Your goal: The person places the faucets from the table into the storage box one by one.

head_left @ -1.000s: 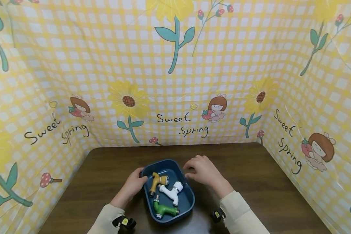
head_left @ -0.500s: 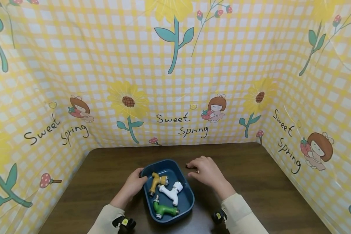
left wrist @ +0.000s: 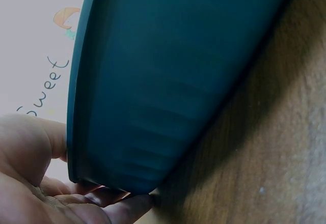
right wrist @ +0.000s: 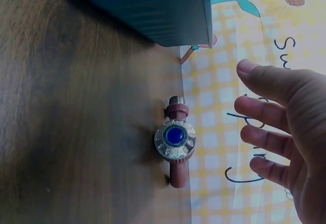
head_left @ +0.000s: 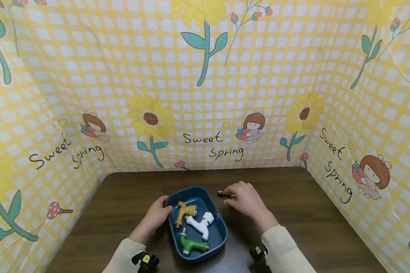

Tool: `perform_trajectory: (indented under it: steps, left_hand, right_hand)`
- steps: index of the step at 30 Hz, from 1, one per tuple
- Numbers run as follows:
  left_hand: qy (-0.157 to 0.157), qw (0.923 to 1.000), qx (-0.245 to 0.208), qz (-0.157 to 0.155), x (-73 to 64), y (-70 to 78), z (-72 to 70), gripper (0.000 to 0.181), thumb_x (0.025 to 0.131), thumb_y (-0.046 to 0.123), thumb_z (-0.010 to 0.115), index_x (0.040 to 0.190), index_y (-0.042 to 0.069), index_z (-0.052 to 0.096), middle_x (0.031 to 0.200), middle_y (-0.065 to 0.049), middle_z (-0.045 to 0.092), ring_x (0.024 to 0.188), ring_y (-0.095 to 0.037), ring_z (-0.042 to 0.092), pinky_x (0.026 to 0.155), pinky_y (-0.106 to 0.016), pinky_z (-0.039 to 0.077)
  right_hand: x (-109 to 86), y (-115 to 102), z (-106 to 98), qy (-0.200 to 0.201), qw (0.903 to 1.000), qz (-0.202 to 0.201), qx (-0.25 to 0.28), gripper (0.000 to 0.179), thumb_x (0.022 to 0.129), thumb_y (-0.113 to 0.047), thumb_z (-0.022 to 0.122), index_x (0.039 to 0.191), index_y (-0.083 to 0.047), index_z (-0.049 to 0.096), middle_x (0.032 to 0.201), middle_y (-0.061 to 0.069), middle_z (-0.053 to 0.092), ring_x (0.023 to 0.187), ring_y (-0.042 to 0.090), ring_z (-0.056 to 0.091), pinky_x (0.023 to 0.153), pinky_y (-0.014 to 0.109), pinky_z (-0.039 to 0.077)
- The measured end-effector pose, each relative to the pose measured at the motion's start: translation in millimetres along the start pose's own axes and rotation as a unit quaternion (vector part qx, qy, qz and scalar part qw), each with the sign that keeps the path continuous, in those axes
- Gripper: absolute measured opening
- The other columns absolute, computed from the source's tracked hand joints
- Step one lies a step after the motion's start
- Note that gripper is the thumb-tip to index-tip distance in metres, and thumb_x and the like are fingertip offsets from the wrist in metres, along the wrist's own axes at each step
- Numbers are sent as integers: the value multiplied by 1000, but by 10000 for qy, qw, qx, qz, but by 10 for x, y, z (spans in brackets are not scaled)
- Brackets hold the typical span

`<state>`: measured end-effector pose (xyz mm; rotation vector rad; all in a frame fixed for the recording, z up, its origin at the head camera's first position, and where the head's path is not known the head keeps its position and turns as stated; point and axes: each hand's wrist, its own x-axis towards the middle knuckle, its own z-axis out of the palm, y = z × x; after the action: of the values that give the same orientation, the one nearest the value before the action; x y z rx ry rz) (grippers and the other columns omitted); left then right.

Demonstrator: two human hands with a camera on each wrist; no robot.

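My left hand (head_left: 157, 214) holds the left rim of a dark blue plastic basin (head_left: 221, 242), thumb over the edge and fingers against the outer wall. Inside the basin lie a yellow tap (head_left: 181, 214), a white tap (head_left: 201, 226) and a green tap (head_left: 193, 244). Right of the basin, my right hand (head_left: 245, 199) hovers with its fingers loosely bent and holding nothing. Just beyond its fingertips is a reddish-brown tap (right wrist: 178, 175) on the table, its round metal handle with a blue centre facing the right wrist camera. In the head view the hand mostly covers that tap.
The dark wooden table (head_left: 304, 212) reaches back to a yellow checked cloth (head_left: 205, 102) with printed flowers, which hangs behind it and on both sides. Black wrist cameras (head_left: 145, 259) are strapped at both sleeves.
My right hand has shifted slightly right, away from the basin, and part of the reddish-brown tap has come into view by its fingers. The left hand and basin stay put.
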<state>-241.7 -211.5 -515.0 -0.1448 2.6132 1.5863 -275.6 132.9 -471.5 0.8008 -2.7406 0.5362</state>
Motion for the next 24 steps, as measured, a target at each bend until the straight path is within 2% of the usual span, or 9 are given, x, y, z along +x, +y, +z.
perform_trajectory:
  steps: [19,24]
  left_hand:
    - [20,10000,45,79,5,-27,-2,45,99,14,54,141,-2,52,139,-22,58,119,-31,56,99,-52,49]
    - [-9,10000,23,82,-4,-14,-8,47,99,14,54,143,-3,50,140,-24,56,120,-32,56,100,-53,49]
  right_hand:
    - [-33,283,94,-116,9992,307,249,26,87,-33,82,109,-20,79,103,-2,76,92,15,58,93,45,45]
    - [-48,374,88,-164,9990,395,114,24,86,-32,82,107,-21,79,101,-5,75,95,15,60,96,47,45]
